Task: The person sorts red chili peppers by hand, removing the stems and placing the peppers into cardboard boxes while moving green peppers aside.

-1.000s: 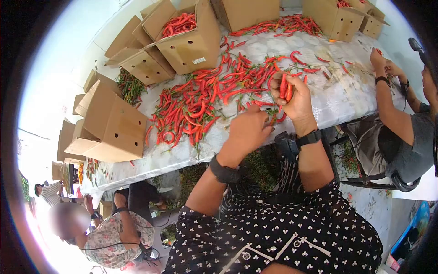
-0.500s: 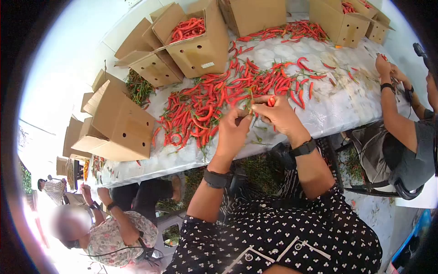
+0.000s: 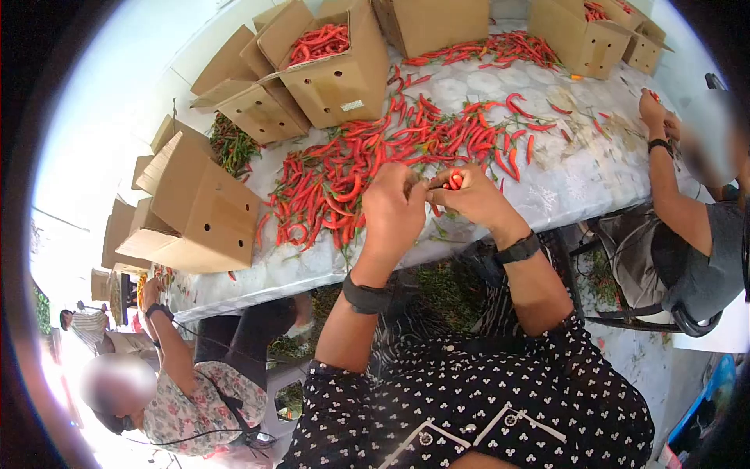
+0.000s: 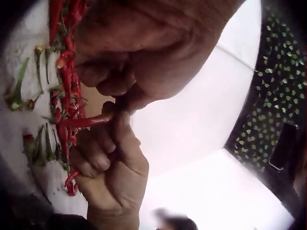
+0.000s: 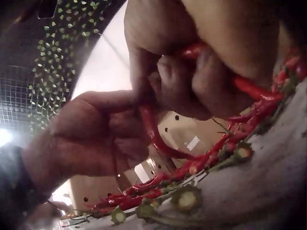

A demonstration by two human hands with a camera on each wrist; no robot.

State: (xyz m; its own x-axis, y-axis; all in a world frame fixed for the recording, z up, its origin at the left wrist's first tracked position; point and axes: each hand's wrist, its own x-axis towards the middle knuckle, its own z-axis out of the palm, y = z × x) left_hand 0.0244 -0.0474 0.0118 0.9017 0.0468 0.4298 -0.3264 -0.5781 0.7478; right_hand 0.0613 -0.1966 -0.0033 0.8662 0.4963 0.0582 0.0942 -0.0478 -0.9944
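Both hands meet fingertip to fingertip over the near side of a heap of red chilies (image 3: 336, 180). The left hand (image 3: 393, 215) pinches the stem end of one red chili (image 4: 86, 121), whose body hangs below the fingertips in the right wrist view. The right hand (image 3: 480, 205) pinches the same chili near its top and keeps other red chilies (image 5: 249, 87) under its curled fingers. In the left wrist view the left hand (image 4: 163, 43) is above the right hand (image 4: 117, 177); the exact stem grip is partly hidden.
Open cardboard boxes (image 3: 207, 203) line the left and back of the table, one filled with red chilies (image 3: 320, 44). Cut green stem pieces (image 5: 187, 199) lie near the hands. One person (image 3: 680, 227) works at the right, another (image 3: 207, 406) sits at the lower left.
From reaching at the heap, the left hand has come up to meet the right hand, which has turned and moved left and down with its chilies. The person at lower left has shifted their arms.
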